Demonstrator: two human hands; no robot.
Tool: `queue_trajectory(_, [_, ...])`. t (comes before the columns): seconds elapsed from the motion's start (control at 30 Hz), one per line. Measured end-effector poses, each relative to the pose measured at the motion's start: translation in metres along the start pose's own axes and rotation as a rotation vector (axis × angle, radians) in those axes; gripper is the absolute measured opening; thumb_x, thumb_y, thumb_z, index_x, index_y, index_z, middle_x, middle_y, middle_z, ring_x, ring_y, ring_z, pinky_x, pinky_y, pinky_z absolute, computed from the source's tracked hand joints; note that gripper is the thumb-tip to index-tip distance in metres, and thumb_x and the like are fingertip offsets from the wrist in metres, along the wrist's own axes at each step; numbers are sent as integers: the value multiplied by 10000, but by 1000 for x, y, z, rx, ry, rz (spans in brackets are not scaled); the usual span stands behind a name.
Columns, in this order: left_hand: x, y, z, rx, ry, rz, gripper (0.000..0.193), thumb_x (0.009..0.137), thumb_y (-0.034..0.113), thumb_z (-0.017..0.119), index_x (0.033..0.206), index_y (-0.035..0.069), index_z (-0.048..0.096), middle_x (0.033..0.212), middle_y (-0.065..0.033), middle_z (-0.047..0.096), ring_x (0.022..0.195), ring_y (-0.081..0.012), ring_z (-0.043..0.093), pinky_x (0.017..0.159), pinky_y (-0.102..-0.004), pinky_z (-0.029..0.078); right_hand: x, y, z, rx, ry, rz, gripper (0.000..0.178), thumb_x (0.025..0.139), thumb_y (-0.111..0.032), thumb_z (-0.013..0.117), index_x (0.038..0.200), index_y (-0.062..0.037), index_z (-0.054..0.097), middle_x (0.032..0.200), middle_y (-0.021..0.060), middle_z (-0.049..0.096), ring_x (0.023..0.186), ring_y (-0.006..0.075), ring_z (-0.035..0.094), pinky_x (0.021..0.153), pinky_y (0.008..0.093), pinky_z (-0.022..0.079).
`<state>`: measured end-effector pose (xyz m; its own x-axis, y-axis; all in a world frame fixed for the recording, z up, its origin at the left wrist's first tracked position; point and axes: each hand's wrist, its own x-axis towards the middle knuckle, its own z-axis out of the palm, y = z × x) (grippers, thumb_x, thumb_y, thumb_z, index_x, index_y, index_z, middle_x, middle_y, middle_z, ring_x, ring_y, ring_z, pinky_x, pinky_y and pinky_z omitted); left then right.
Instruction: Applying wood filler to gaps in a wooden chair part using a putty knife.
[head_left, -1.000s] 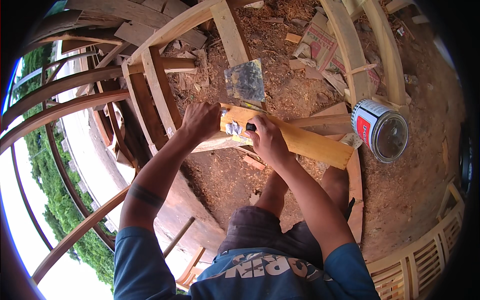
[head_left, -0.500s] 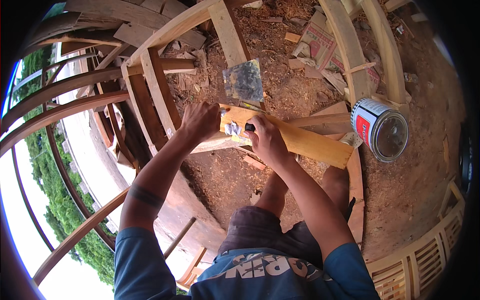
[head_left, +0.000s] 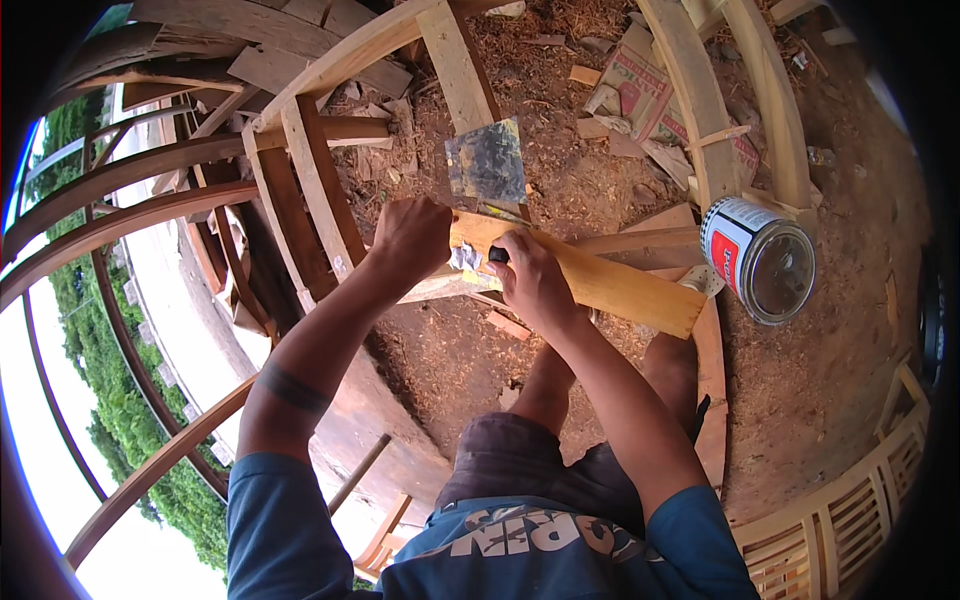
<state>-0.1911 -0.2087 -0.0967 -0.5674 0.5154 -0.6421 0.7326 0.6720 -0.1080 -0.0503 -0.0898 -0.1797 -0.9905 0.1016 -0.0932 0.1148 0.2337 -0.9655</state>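
Observation:
My left hand [head_left: 412, 236] is closed in a fist at the left end of a yellowish wooden board [head_left: 630, 290]. Whatever it grips is hidden by the fingers. My right hand [head_left: 535, 280] pinches a small black round piece [head_left: 498, 255] over the board. Between the two hands, a crumpled whitish-silver thing [head_left: 464, 257] rests on the wood, too small to name. Just beyond the board lies a square plate [head_left: 487, 162] smeared dark grey and yellow.
A tin can [head_left: 760, 260] with a white, red and blue label stands to the right. Wooden frames [head_left: 460, 75] rise at the far side. Shavings, offcuts and flattened cardboard [head_left: 650, 90] litter the dirt floor. Slatted wooden panels [head_left: 830, 545] are at lower right.
My left hand has shifted slightly right and turned, covering the small grey thing that showed beside its fingers. My right hand has stayed almost in place.

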Motion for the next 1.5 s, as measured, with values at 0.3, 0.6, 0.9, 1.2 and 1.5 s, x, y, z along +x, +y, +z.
queue_trajectory(0.3, [0, 7, 4, 131, 41, 19, 98, 765, 103, 633, 738, 79, 724, 706, -136, 692, 684, -267, 705, 611, -368, 560, 2, -5, 3, 13, -11, 47, 249, 823, -27, 682, 1012, 8, 523, 925, 203, 593, 843, 402, 602, 725, 461, 487])
queue_trajectory(0.6, [-55, -37, -6, -639, -5, -195, 271, 905, 240, 637, 1078, 32, 660, 836, -148, 712, 745, -234, 694, 691, -351, 515, -3, -2, -13, 233, 13, 82, 272, 806, 6, 713, 1050, 25, 594, 1007, 160, 607, 880, 285, 641, 777, 368, 541])
queue_trajectory(0.9, [-90, -2, -5, -1196, -3, 48, 329, 859, 108, 705, 1156, -10, 627, 989, -139, 703, 920, -198, 679, 802, -327, 514, -19, -38, -27, 726, -37, 200, 346, 827, 69, 688, 1166, 31, 629, 1111, 80, 575, 1043, 173, 608, 920, 292, 521])
queue_trajectory(1.2, [-95, 9, -13, -1218, -66, 145, 288, 886, 126, 674, 1127, -27, 633, 838, -134, 695, 748, -206, 666, 684, -322, 511, -24, -52, -46, 265, -131, -95, 323, 747, 121, 716, 1048, 10, 680, 1060, 106, 651, 966, 193, 649, 803, 291, 556])
queue_trajectory(1.5, [-116, 44, 16, -1320, -105, 181, 230, 901, 202, 665, 1038, 18, 666, 697, -123, 656, 558, -208, 630, 547, -341, 487, -56, -54, -59, 84, -398, 245, 439, 1009, -357, 507, 796, 12, 610, 611, 82, 573, 533, 199, 587, 514, 314, 436])
